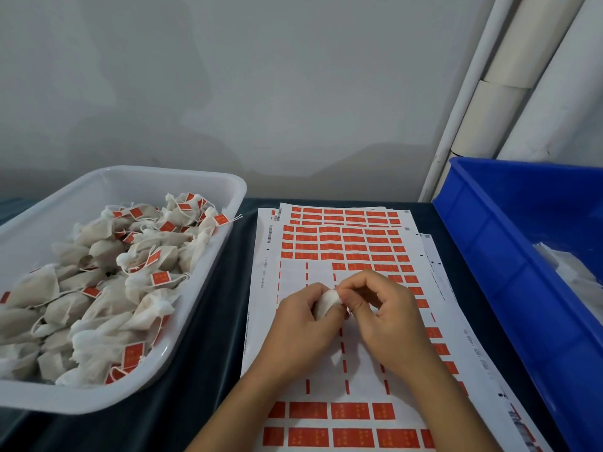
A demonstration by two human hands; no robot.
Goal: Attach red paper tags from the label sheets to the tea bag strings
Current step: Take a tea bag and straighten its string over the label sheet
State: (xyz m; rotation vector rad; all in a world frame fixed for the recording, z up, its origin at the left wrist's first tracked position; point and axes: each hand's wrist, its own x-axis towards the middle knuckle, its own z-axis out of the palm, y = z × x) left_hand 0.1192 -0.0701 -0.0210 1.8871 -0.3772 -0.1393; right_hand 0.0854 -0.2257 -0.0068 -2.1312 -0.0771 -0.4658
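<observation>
A small white tea bag (pixel 329 303) is gripped in my left hand (pixel 301 324), above the middle of the label sheets (pixel 326 360). My right hand (pixel 383 313) meets it from the right, thumb and forefinger pinched at the bag's top edge; what they pinch is too small to make out. The top sheet has rows of red tags (pixel 346 247) at its far end and near end (pixel 329 411), with a bare peeled area between. A white tray (pixel 208 265) on the left holds several tea bags with red tags on their strings (pixel 161 278).
A blue plastic crate (pixel 509 256) stands on the right with white material inside. More label sheets lie fanned under the top one. The table has a dark cover (pixel 212 337). A grey wall and white pipes (pixel 489 102) are behind.
</observation>
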